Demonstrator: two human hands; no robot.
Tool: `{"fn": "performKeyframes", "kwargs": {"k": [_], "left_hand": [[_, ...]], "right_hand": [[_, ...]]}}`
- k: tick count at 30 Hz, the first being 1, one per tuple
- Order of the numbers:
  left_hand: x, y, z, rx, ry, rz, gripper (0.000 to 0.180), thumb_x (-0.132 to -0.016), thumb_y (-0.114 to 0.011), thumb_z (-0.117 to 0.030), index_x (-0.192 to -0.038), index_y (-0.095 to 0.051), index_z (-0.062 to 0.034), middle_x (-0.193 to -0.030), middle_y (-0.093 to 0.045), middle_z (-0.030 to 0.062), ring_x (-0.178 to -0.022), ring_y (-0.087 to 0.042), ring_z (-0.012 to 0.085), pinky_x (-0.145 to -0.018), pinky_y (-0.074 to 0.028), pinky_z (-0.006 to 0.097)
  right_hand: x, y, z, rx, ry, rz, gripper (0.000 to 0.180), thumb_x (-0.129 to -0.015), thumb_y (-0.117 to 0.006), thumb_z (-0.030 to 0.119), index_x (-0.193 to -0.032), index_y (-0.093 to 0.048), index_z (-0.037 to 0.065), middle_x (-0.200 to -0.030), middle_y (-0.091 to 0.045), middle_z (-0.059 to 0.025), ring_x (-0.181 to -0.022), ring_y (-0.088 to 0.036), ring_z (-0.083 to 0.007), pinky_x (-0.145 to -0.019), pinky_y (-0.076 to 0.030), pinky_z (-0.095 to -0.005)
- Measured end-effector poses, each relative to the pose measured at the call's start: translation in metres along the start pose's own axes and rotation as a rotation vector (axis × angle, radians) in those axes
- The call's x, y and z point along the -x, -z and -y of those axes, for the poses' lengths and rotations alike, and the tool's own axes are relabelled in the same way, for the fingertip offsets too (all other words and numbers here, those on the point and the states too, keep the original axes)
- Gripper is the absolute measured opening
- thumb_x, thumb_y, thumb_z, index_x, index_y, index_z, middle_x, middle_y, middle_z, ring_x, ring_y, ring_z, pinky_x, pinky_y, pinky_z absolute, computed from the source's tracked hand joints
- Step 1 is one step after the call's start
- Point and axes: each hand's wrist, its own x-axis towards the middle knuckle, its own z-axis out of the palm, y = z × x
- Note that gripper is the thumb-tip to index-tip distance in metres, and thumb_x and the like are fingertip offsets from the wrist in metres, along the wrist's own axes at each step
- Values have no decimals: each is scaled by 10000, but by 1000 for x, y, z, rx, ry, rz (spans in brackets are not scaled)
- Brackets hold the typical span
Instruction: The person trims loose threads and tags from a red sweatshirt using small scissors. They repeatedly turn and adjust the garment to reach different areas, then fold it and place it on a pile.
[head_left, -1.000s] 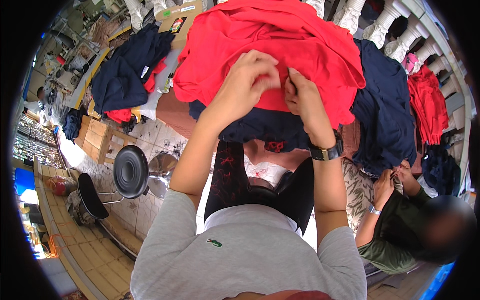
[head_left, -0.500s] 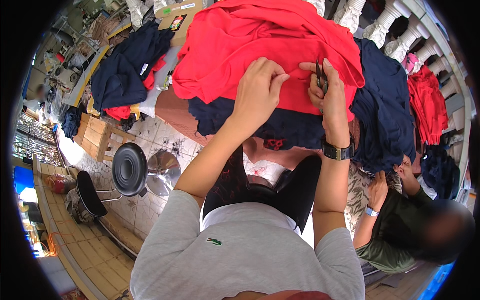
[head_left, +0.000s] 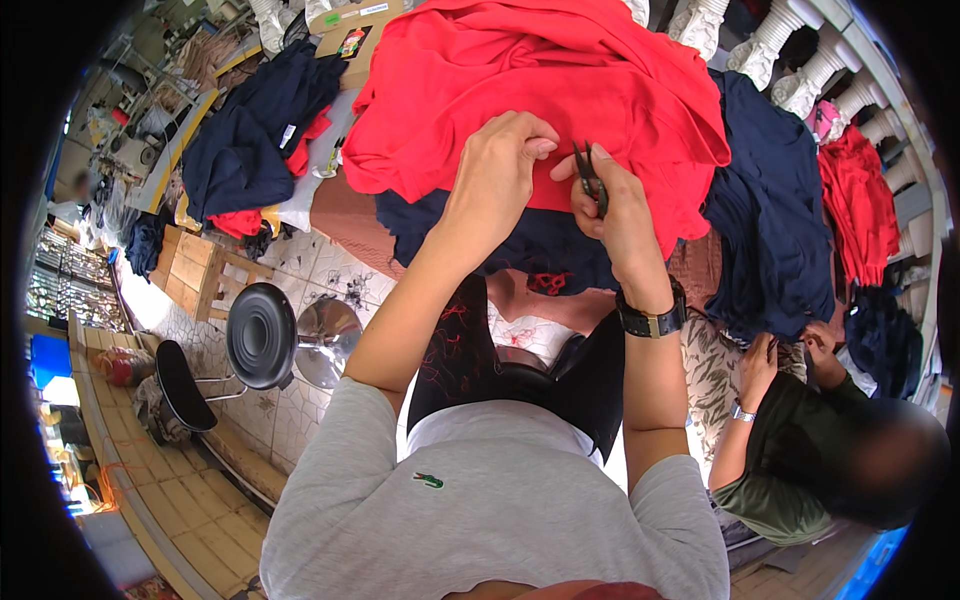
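Left hand (head_left: 495, 175) fingers pinch the crumpled red cotton garment (head_left: 530, 75), pinning fabric flat; right hand (head_left: 615, 205) fingers closed round small dark metal thread snips (head_left: 590, 178), blades just beside the pinch.

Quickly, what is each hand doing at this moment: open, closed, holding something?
Left hand: closed, fingers pinching the red garment.
Right hand: closed around small dark thread snips, at the red garment's edge.
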Motion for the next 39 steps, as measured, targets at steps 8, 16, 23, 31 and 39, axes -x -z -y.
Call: {"fn": "performKeyframes", "kwargs": {"k": [8, 16, 23, 31, 39], "left_hand": [[-3, 0, 4, 190, 68, 43, 93, -979, -573, -25, -951, -622, 49, -874, -667, 118, -795, -650, 215, -757, -522, 332], [0, 3, 0, 270, 61, 46, 86, -972, -584, -25, -937, -627, 40, -860, -666, 107, -788, -645, 200, -750, -516, 311], [13, 85, -16, -75, -89, 89, 193, -865, -733, -108, -1019, -680, -5, -955, -674, 114, -955, -617, 285, -885, -473, 390], [18, 94, 25, -299, 16, -13, 281, -857, -779, -133, -1066, -661, 13, -936, -640, 88, -973, -591, 238, -917, -446, 328], [25, 99, 27, 84, 144, -77, 182, -935, -715, -101, -1055, -663, 27, -947, -674, 37, -891, -586, 99, -835, -470, 255]], "right_hand": [[-7, -13, -11, -119, -40, -23, 428, -1102, -389, 359, -887, -574, 39, -634, -369, 67, -497, -266, -30, -449, -220, -229], [-17, -19, -11, -172, -67, -55, 412, -1090, -422, 379, -816, -526, 90, -599, -338, 74, -480, -269, -32, -444, -197, -232], [14, 21, 19, 120, 316, -336, 420, -1018, -542, 447, -769, -572, 110, -589, -374, 76, -491, -319, -27, -461, -190, -234], [-20, 50, 34, 716, 587, -580, 188, -878, -718, 76, -1047, -689, 0, -621, -489, 43, -573, -403, -56, -544, -353, -251], [-26, 58, 17, 600, 554, -512, 153, -925, -709, 95, -1029, -703, -16, -606, -451, 51, -568, -352, -33, -522, -279, -251]]}}
